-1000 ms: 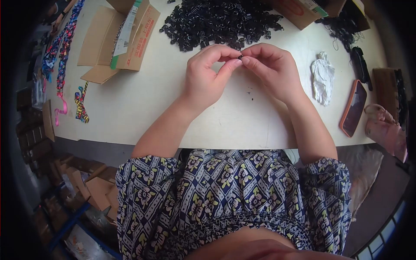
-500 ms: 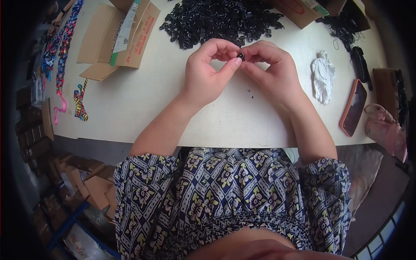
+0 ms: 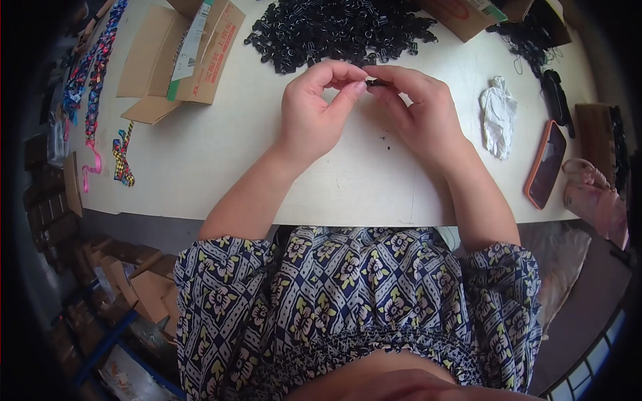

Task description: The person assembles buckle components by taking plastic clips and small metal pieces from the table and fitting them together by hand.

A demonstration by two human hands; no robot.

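Observation:
A small black piece (image 3: 376, 83) is pinched between the fingertips of both my hands, above the table; the fingers hide most of it, so its exact kind does not show. My left hand (image 3: 314, 107) grips its left end with thumb and forefinger. From the other side, the thumb and fingers of my right hand (image 3: 421, 103) close on it. Just beyond my fingertips lies a wide heap of small black plastic buckle-like pieces (image 3: 334, 33).
An open cardboard box (image 3: 214, 57) stands back left, near patterned cords (image 3: 97, 87). Another carton (image 3: 461, 20) is back right. Along the right side lie a crumpled white wrapper (image 3: 497, 120), an orange-edged phone (image 3: 546, 167) and a black object (image 3: 555, 100). Dark specks dot the table (image 3: 361, 194).
The small black piece has turned between my fingertips and now lies more sideways. My left hand has shifted slightly left; both hands stay in nearly the same place.

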